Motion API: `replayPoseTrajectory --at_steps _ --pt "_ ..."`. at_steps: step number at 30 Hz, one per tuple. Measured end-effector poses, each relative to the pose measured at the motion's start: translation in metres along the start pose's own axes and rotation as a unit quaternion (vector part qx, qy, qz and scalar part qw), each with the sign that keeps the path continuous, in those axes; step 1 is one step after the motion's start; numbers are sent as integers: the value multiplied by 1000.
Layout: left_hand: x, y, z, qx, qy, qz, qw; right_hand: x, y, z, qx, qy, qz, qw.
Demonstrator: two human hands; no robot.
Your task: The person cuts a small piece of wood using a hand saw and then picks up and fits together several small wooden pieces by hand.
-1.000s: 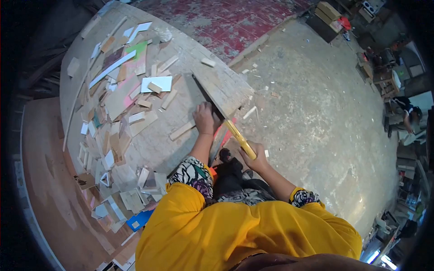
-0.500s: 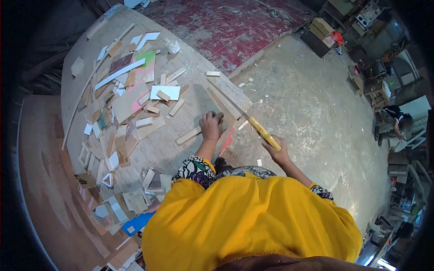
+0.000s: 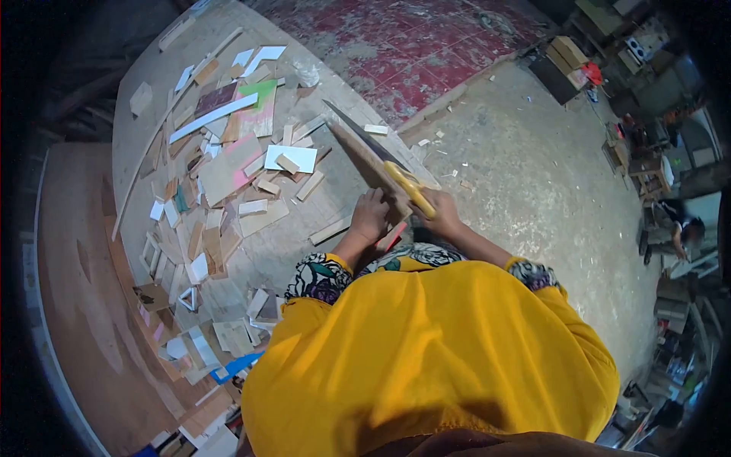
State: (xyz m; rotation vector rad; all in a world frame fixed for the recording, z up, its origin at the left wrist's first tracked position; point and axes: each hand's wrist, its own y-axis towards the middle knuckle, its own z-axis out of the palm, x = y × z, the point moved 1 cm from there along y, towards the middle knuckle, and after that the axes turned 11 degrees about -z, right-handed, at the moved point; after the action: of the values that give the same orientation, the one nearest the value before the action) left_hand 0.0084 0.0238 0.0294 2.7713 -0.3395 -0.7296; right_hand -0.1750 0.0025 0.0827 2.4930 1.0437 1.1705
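My right hand (image 3: 436, 215) is closed around the yellow handle (image 3: 407, 185) of a handsaw. Its dark blade (image 3: 352, 126) points up and left over the table's corner. Close to the table edge, my left hand (image 3: 371, 215) has its fingers curled down on a pale wooden strip (image 3: 330, 231), which sticks out to the left from under it. What lies beneath the palm is hidden. A brown band, either wood or shadow, runs along the blade. A red piece (image 3: 392, 236) shows below, between my hands.
Wood offcuts (image 3: 217, 179) and a white board piece (image 3: 291, 158) litter the worktable (image 3: 297, 209). A long thin strip (image 3: 141, 164) lies along its left side. Concrete floor (image 3: 525, 190) spreads to the right. Another person (image 3: 674, 228) bends over at the far right.
My right hand has moved left and up with the saw, so the blade reaches further over the table. My left hand stays on the strip. The view has shifted slightly.
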Motion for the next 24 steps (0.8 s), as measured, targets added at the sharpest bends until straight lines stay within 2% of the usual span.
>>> replayPoseTrajectory --at_steps 2,3,5,6,7,9,10,12,13,15,17,19,20,22,24 --pt "4 -4 3 76 37 -33 996 -15 31 23 43 40 -18 998" --pt "1 -6 5 74 36 -49 995 -27 43 31 57 46 -23 997" --pt "-2 -5 7 58 51 -67 995 -46 73 48 142 57 -111 982" --pt "-4 -7 6 5 6 -54 999 -51 87 56 154 67 -119 979" --pt "-2 -11 10 3 10 -70 997 -53 100 66 185 78 -135 970" --pt "4 -21 12 -33 70 -64 995 -51 119 86 223 103 -162 956" --pt "1 -24 9 -37 72 -81 993 -50 127 92 258 93 -210 939" --pt "-5 -28 0 -56 84 -178 979 -47 144 86 323 81 -297 895" --pt "-8 -26 -8 -60 86 -192 976 -47 156 81 332 87 -305 888" --pt "-17 -27 -23 -56 78 -316 944 -64 177 73 294 32 -190 936" --pt "-20 -30 -29 -57 96 -366 924 -95 195 63 192 -63 -126 971" --pt "-18 -32 -29 -69 94 -366 923 -128 210 57 345 -150 -104 921" --pt "-14 -35 -24 -71 83 -363 926 -143 209 64 354 -144 -109 918" --pt "-12 -32 -24 -60 87 -372 922 -164 196 80 267 -89 -160 946" --pt "-13 -22 -26 -73 84 -374 921 -171 190 76 266 -45 -155 950"
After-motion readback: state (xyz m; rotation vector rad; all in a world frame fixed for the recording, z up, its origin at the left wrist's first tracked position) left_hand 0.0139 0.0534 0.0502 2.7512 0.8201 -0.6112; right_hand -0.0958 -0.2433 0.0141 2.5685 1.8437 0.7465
